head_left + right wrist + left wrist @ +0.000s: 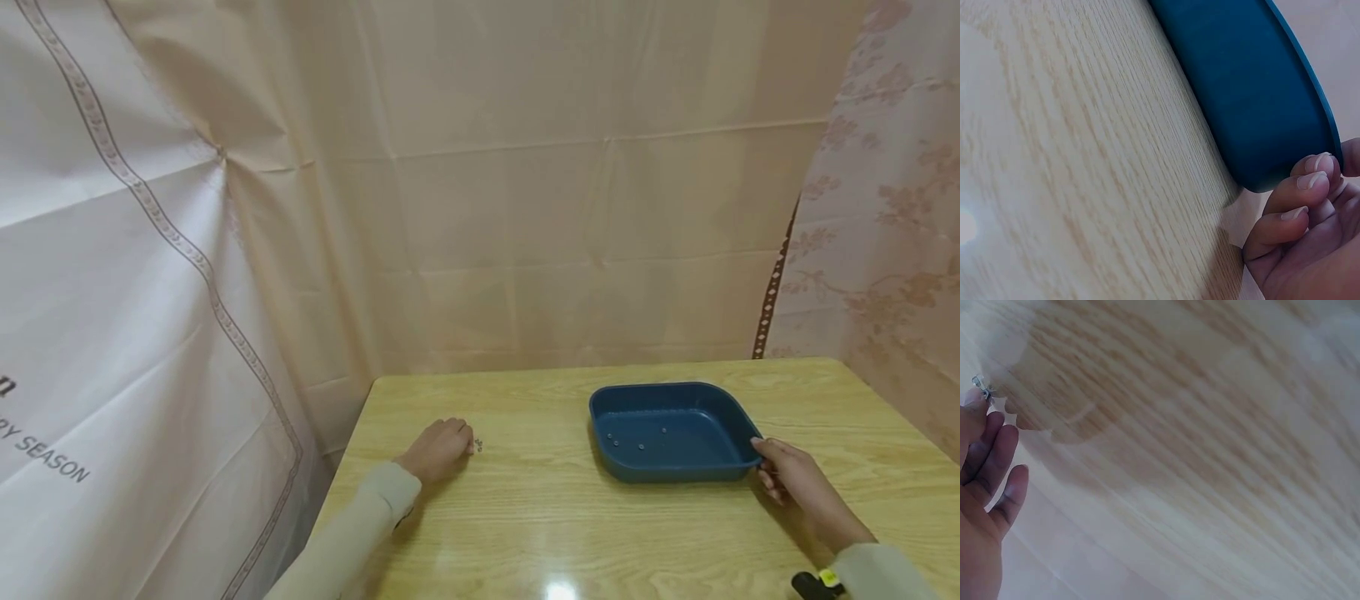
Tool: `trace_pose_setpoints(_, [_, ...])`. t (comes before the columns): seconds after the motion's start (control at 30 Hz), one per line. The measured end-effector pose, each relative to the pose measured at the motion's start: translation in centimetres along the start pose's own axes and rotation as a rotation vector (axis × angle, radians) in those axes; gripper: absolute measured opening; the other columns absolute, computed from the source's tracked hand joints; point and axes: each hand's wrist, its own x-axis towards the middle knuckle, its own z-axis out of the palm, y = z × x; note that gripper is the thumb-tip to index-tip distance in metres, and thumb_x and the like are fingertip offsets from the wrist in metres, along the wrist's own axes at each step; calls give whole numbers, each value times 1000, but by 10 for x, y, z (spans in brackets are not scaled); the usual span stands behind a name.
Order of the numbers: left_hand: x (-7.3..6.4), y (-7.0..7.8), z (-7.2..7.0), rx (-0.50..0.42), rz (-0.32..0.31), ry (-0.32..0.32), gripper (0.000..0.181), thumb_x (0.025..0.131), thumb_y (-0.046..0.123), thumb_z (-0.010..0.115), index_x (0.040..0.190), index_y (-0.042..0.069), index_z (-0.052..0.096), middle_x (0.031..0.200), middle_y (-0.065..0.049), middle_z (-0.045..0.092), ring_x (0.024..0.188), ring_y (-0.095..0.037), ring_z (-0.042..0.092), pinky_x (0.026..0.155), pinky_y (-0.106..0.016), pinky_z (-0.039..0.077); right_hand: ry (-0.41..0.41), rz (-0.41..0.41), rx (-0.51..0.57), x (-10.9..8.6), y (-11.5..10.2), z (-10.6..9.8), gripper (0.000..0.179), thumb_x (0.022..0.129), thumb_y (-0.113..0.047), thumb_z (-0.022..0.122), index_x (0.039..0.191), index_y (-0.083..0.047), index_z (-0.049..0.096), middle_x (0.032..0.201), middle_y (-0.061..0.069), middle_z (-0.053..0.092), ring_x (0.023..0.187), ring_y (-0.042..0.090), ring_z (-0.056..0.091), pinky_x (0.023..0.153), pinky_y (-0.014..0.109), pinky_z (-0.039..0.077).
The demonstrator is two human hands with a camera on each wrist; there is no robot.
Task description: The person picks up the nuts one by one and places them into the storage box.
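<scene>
The left hand [438,450] is low over the table's left side, fingertips right at a small cluster of metal nuts [479,446]. In the left wrist view its thumb tip overlaps the shiny nuts [982,387], while the other fingers bend loosely; I cannot tell whether a nut is pinched. A blue rectangular tray [675,473] is on the right, with several small nuts [641,447] scattered on its floor. The right hand [797,479] grips the tray's near right corner, thumb over the rim and curled fingers [1297,194] against the outside wall.
All of this is on a light wood-grain table [525,517]. Beige cloth [525,208] hangs behind the far edge, with a pale printed cloth [135,333] at left and a floral one [900,233] at right. A dark wrist strap [813,585] shows at the right sleeve.
</scene>
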Motion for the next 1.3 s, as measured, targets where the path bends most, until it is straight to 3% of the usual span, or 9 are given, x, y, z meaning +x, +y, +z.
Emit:
trace_pose_setpoints(0.27, [2, 1, -6, 5, -9, -59, 9, 99, 17, 71, 105, 10, 70, 104, -1, 67, 96, -15, 64, 84, -29, 54, 8, -9, 2, 1, 0, 0, 45, 112, -44, 35, 79, -15, 43, 66, -2, 47, 53, 10, 45, 51, 28, 43])
trace_pose_setpoints(0.57, [1, -3, -7, 19, 27, -56, 7, 99, 17, 71, 104, 12, 70, 103, 1, 69, 94, -15, 65, 83, -29, 54, 1, 0, -15, 1, -1, 0, 44, 112, -46, 36, 82, -14, 42, 66, -2, 47, 54, 11, 46, 52, 29, 43])
trace_pose_setpoints(0.9, [-1, -8, -4, -11, 81, 3, 8, 102, 22, 67, 99, 14, 69, 97, 3, 67, 89, -14, 63, 79, -31, 53, 7, -29, -1, 0, -2, 1, 44, 112, -43, 36, 80, -14, 43, 66, -2, 47, 53, 10, 45, 51, 28, 43])
trace_pose_setpoints(1.13, [0, -7, -3, -69, 101, 84, 6, 99, 19, 68, 95, 15, 69, 90, 4, 66, 81, -12, 60, 71, -27, 49, 1, -6, 8, -1, 0, 1, 43, 112, -44, 36, 82, -14, 41, 66, -2, 47, 54, 10, 45, 51, 28, 42])
trace_pose_setpoints(1.3, [3, -4, -8, -96, 83, 82, 8, 99, 21, 66, 97, 14, 70, 95, 3, 68, 84, -13, 62, 74, -28, 50, -5, -10, 8, -1, 1, 0, 43, 112, -44, 37, 82, -14, 41, 65, -2, 47, 54, 11, 45, 51, 28, 42])
